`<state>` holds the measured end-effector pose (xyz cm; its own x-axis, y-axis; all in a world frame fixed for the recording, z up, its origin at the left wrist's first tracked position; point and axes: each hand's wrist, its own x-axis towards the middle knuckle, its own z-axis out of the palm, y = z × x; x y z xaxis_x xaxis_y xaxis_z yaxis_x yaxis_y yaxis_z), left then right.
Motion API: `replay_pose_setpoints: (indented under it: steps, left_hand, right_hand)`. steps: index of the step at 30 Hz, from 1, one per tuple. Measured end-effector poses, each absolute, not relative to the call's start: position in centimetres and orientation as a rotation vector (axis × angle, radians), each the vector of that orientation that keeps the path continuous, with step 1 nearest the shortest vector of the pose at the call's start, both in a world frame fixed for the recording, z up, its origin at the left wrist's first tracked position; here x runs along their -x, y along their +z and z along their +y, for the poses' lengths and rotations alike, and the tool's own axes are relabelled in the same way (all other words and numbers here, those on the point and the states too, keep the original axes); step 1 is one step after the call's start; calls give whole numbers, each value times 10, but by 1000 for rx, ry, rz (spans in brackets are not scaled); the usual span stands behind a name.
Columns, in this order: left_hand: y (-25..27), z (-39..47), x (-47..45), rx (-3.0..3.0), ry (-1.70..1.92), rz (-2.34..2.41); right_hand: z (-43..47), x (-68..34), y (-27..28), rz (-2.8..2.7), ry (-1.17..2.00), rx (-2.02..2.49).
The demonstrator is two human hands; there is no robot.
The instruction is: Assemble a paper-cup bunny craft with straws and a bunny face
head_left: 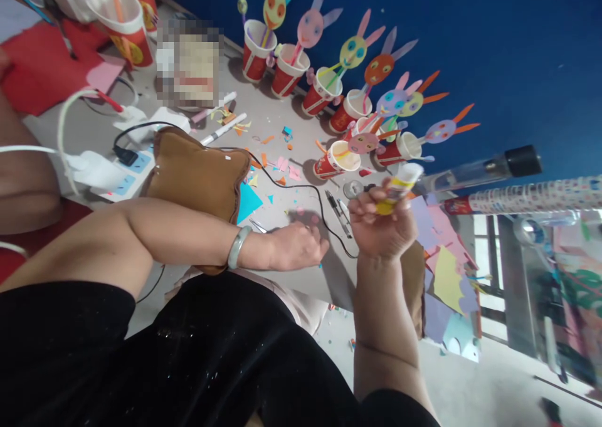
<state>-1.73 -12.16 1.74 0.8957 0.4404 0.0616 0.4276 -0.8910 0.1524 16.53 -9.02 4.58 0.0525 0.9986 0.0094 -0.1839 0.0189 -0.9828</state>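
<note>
In my right hand (pixel 385 223), raised above the table, is a small white-and-yellow glue stick (pixel 399 189), its white end pointing up. The fingers wrap round it. My left hand (pixel 298 245) is closed low over the table, and whatever its fingers pinch is hidden. A bracelet (pixel 239 246) circles the left wrist. Between the hands run a black cable (pixel 324 204) and a dark pen (pixel 338 214). Scraps of pink paper (pixel 294 171) and a blue paper piece (pixel 249 202) lie just beyond my left hand.
Red-and-white paper cups (pixel 285 69) holding rabbit-faced spoons line the blue wall. A brown cushion (pixel 197 170) lies under my left forearm, near a power strip (pixel 134 173). Coloured paper sheets (pixel 446 276) are piled at right. Another person's arm (pixel 28 163) shows at left.
</note>
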Motion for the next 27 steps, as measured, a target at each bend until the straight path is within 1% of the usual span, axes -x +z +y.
replay_pose_setpoints:
  steps: [4,7,9,15,22,27]
  left_hand:
    - [15,-124,19,-2994,426,361]
    - [10,-126,19,-3013,614,148]
    - [5,-126,18,-3007,699,62]
    - [-3,-124,17,-3006,840,-46]
    - [-4,-121,15,-2959,995,-93]
    - [-3,-120,15,-2967,873,-82]
  right_hand:
    - [-84,-148,31,-1217,1593,1177]
    - [-77,-130,23,-1360,1701,1149]
    - [-70,-119,21,-1485,1652,1141]
    - [-51,-88,5,-1906,1263,1138]
    - [-40,-68,-8,-1956,1119,1219]
    - [-37,-61,-2,-1982,1114,1273]
